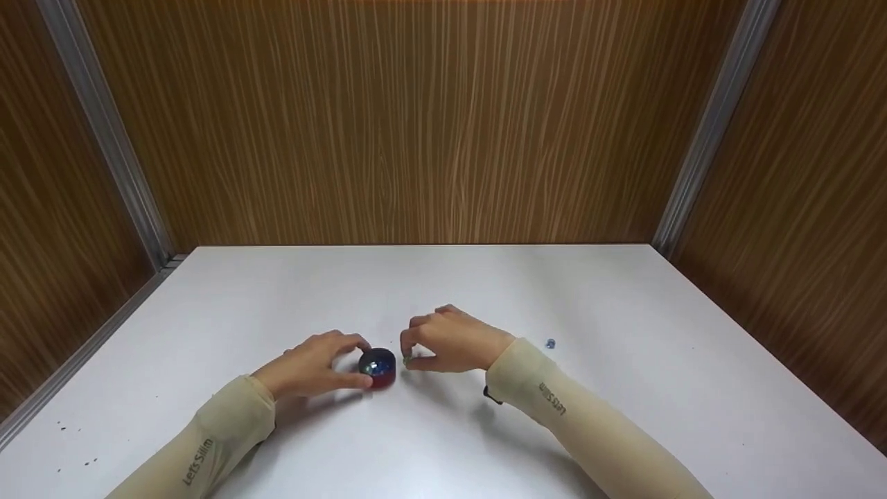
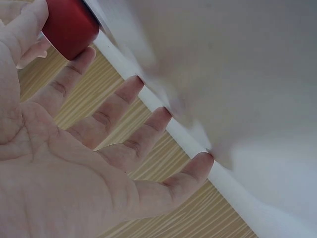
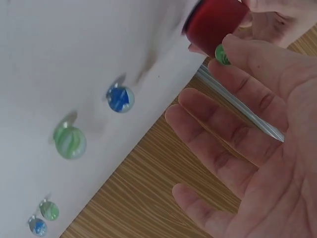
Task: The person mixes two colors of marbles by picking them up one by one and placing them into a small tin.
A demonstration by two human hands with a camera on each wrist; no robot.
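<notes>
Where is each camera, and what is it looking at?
Head: looks forward and down at the table; both sleeved arms show, left hand gripping the red cup, right hand pinching a green marble.
Left wrist: at the palm, facing the cup.
Right wrist: at the palm, facing the cup and loose marbles.
All three share the cup.

From head height we look forward and down over the white table (image 1: 624,416) toward the wooden back wall. Our two wrist cameras sit very near, each looking along its palm. All three views share the red pot (image 1: 378,368) (image 2: 69,25) (image 3: 214,22).
</notes>
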